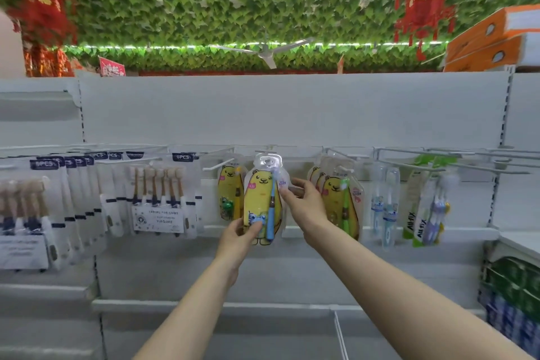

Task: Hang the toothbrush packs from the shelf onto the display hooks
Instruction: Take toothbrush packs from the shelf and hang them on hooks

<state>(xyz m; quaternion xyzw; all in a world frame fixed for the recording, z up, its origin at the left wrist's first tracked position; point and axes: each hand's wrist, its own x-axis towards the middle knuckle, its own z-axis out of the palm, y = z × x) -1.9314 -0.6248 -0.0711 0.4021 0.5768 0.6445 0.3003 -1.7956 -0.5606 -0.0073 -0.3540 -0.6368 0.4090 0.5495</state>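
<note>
We hold the bear pack point(260, 202) upright in front of the rail point(304, 148), between a frog pack point(229, 193) hung on its left and a bunch of green-brush packs point(340, 199) on its right; our left hand point(239, 235) grips its bottom corner, thumb on the front, fingers hidden behind; our right hand point(305, 203) pinches its upper right edge between thumb and fingertips, the other fingers loosely bent; the pack's clear tab sits just under a white hook point(264, 151) (whether the hook passes through the hole we cannot tell); six-piece packs point(159, 199) hang further left.
</note>
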